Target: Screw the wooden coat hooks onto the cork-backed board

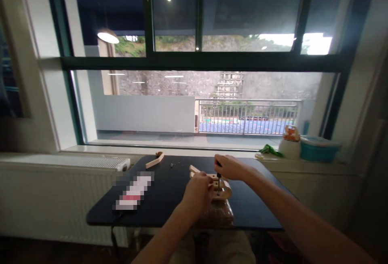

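From here, left hand [198, 191] hides part of wood piece [224, 192], gripping it; right hand [229, 167] clenched round screwdriver [218, 176], handle mostly covered, tip unclear

Smooth, pale wood, satin in finish, forms the curved assembly [224, 193] and the loose bent piece [155, 160]. The screwdriver [218, 178] has a metallic shaft. Tabletop [163, 207]: smooth, matt. Transparent wrapping [222, 213]: glossy, plastic-like. Window pane [251, 13]: reflective glass. Railing [248, 101]: smooth metal. Outdoor wall [182, 83]: rough.
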A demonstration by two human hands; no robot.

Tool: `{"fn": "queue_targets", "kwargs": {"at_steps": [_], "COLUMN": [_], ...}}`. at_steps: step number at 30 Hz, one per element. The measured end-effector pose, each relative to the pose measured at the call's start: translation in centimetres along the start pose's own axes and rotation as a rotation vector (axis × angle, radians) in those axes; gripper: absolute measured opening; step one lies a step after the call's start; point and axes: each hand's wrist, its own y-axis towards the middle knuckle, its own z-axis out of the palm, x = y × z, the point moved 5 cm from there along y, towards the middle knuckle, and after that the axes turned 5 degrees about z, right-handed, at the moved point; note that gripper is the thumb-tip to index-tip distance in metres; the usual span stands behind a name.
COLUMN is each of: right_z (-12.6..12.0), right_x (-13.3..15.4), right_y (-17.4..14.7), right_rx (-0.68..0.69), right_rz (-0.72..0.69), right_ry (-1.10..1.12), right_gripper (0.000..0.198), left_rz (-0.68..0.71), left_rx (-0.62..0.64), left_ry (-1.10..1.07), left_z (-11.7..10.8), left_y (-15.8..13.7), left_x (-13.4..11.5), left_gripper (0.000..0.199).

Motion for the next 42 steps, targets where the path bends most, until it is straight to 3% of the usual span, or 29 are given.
{"fn": "queue_targets", "kwargs": {"at_steps": [4,11,16,24,33,42], "right_z": [-0.3,-0.5,-0.7,-1.0,-3.5,-1.7], "right_x": [0.1,0.4,0.7,0.0,0.8,0.9], "right_y": [-0.5,-0.9,-1.2,-0.8,0.0,0.3], "right_rx": [0.026,0.006,-0.002,0.037,0.214,0.133], "right_rz": [-0.038,-0.046,-0.059,0.043,-0.108,-0.034], "right_ry": [0.000,0.008,0.001,-0.027,-0.049,-0.065], "right_gripper": [0.023,0.024,0.025,0.036,0.026,0.036], "left_rz": [-0.062,-0.177,-0.162,-0.146,-0.145,-0.158], "left_rx": [0.079,0.088,0.084,0.095,0.113,0.136], "left_ry": [-0.011,0.043,0.052,0.066,0.067,0.070], "left_z": [3.3,5.1,5.7,5.9,5.8,5.9], "left_y": [1.7,2.1,2.3,2.7,2.7,2.6], "left_x": [-0.3,0.6,0.9,0.8,0.7,0.4], "left_gripper": [0.014,0.015,0.016,0.016,0.016,0.019]}}
